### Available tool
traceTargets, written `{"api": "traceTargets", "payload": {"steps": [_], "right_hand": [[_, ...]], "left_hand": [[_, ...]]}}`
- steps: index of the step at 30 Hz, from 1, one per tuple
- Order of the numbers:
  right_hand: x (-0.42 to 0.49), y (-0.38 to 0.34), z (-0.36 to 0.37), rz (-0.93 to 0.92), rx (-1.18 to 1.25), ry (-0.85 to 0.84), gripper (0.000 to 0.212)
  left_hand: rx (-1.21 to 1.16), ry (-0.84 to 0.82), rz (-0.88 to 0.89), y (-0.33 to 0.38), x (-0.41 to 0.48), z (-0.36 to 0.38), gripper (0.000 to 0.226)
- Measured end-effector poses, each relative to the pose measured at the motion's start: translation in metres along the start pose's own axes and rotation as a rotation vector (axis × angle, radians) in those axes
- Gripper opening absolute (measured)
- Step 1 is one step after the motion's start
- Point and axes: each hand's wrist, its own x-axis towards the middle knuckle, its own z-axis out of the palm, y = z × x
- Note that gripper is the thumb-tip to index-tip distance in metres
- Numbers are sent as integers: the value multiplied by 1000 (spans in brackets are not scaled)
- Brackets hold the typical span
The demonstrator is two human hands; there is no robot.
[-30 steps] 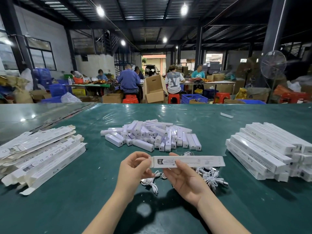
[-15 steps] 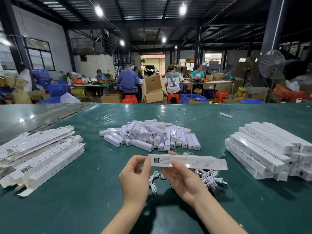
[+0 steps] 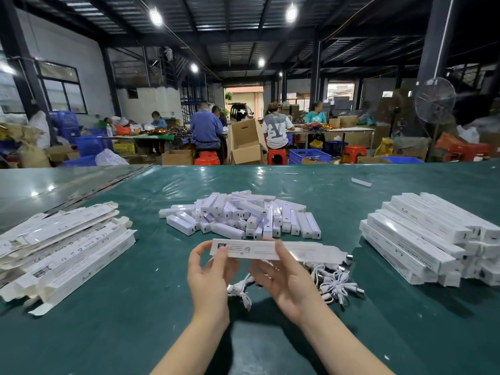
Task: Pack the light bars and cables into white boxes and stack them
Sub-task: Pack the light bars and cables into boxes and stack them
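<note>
Centre frame, both hands hold one flattened white box [image 3: 249, 249] above the green table [image 3: 135, 334]. The left hand [image 3: 209, 272] pinches its left end and the right hand [image 3: 286, 280] grips its middle. An uneven squeeze while opening it could crease the thin card or tear a flap. The box is long and slim, with small grey print and a flap sticking out at its right end.

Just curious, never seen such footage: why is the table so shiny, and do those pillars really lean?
Head view: the ceiling lamps throw glare patches on the glossy table. The wide-angle lens makes the pillars lean outward, probably not real. A shadow darkens the table nearest the camera. The box in the left hand and right hand looks slightly soft, its print unreadable.
</note>
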Motion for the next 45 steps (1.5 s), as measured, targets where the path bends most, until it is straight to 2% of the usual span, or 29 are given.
{"api": "traceTargets", "payload": {"steps": [2, 4, 6, 10, 12, 14, 16, 18, 20, 22, 24, 26, 29, 33, 37, 41, 43, 45], "right_hand": [[2, -7, -5, -75, 84, 139, 22], [3, -13, -12, -161, 11, 232, 7], [4, -16, -18, -219, -126, 270, 15], [7, -17, -23, -313, -295, 241, 27], [7, -12, -20, -340, -406, 185, 26], [7, -8, -16, -380, -551, 95, 25], [5, -7, -10, -423, -777, 14, 23], [6, -9, -6, -491, -1144, -17, 23], [13, -12, -3, -567, -1558, 3, 34], [26, -22, -2, -611, -1751, 106, 32], [45, -39, -10, -543, -1744, 321, 22], [60, -54, -28, -372, -1813, 491, 26], [72, -62, -56, -105, -1943, 562, 33], [85, -67, -75, -1, -1934, 532, 53], [93, -76, -81, 148, -1879, 400, 76], [96, -81, -82, 217, -1920, 282, 67], [92, -75, -80, 142, -1944, 329, 55], [87, -68, -78, -13, -1934, 436, 39]], "left_hand": [[-111, 101, -46, 5, 8, -5, 21], [-181, 156, -88, 10, 15, -9, 21], [-212, 150, -133, 13, 22, -12, 20], [-270, 5, -288, 14, 26, -11, 8], [-284, -73, -425, 10, 25, -10, 27], [-253, -62, -533, 6, 25, -9, 43], [-204, -25, -610, 4, 26, -11, 41], [-135, -15, -637, 1, 28, -14, 18], [-93, 24, -611, 1, 29, -14, 10], [-185, 29, -587, 5, 32, -15, 8], [-270, 13, -581, 9, 33, -13, 20], [-317, -9, -573, 12, 32, -12, 23], [-354, -89, -585, 10, 28, -13, 21], [-331, -231, -616, 9, 23, -16, 26], [-252, -245, -643, 7, 19, -16, 25], [-222, -240, -651, 1, 17, -16, 28], [-178, -256, -636, -2, 18, -17, 34], [-114, -280, -601, -4, 19, -19, 36]]}}
